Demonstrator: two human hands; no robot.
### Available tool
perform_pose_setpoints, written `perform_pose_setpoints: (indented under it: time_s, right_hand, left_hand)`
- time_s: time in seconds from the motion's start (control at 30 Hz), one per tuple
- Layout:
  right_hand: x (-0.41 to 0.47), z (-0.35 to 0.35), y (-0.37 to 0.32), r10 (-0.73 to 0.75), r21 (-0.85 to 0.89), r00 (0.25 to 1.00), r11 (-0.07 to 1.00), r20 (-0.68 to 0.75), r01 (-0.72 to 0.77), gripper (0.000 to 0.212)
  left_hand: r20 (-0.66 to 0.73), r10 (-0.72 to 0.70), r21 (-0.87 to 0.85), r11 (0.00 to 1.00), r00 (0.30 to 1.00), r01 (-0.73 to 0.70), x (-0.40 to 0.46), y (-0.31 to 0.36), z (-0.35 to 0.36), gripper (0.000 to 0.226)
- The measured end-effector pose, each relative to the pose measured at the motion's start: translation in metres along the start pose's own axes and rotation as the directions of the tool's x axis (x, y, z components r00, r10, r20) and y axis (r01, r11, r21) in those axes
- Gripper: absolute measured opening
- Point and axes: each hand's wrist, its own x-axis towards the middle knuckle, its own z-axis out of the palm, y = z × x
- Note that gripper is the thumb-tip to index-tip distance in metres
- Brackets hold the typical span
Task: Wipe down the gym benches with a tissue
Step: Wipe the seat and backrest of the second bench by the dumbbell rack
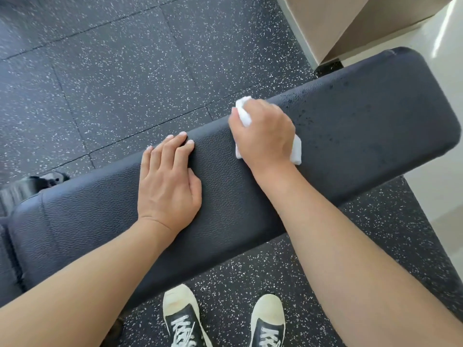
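The left hand (169,181) lies flat at centre frame on the black padded tabletop (363,116), its grip apart, fingers straight. Just right of it, the right hand (263,134) has its grip clamped on a white tissue (244,112), pressing it onto the pad.

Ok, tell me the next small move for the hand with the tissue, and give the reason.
Probably sweep the tissue rightward along the bench pad. The right hand grips it near the pad's middle, and dark specks show on the surface just to its right, toward the end. The left hand rests flat on the pad to the left, so that way is blocked.
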Motion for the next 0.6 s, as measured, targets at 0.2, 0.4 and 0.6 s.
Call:
perform_pose_setpoints:
  time_s: [0.2,0.4,0.6]
  right_hand:
    - [0.018,0.007,-0.005,-0.028,-0.024,0.998,0.999,0.062,0.029,0.033]
    - [-0.091,-0.045,0.044,0.030,0.030,0.999,0.999,-0.020,-0.029,0.030]
    - [-0.155,-0.080,0.077,-0.036,-0.091,0.999,0.995,0.006,0.036,0.044]
  left_hand:
    - [-0.005,0.006,0.001,1.000,1.000,-0.006,0.000,0.001,0.000,0.050]
    - [-0.007,0.008,0.003,1.000,1.000,-0.008,0.000,0.000,0.001,0.050]
    - [0.000,0.006,0.011,1.000,1.000,-0.006,0.001,-0.001,0.002,0.052]
